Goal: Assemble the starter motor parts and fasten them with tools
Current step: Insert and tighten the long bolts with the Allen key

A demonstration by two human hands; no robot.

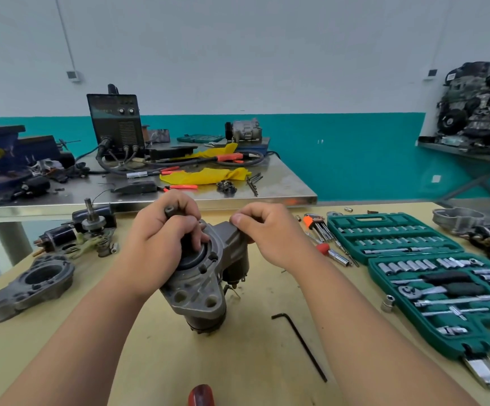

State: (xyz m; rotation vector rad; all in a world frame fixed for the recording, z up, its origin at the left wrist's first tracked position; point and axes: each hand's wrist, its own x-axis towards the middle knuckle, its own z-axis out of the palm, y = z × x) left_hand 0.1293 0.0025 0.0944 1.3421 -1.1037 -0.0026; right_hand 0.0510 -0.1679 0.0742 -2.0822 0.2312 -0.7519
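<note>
**Starter motor upright on bench, both hands on its top end**

Starter motor (205,276) stands on end on the yellow table (237,361), centre of view, nose housing up. Left hand (161,238) is curled round the dark part projecting from the nose opening, with a short grey cylinder (171,211) showing above the fingers. Right hand (270,232) pinches the upper corner of the housing, thumb and fingers closed on it.

Green socket case (440,342) lies open on the right, both halves flat.
- Far half: rows of small sockets and bits (384,230) in their slots.
- Near half: larger sockets (405,266), a ratchet (413,293), black-handled pieces (448,278) and extension bars (454,301).

One loose socket (388,303) sits just outside the case's left edge. A black hex key (299,345) lies on the table between motor and case.
</note>
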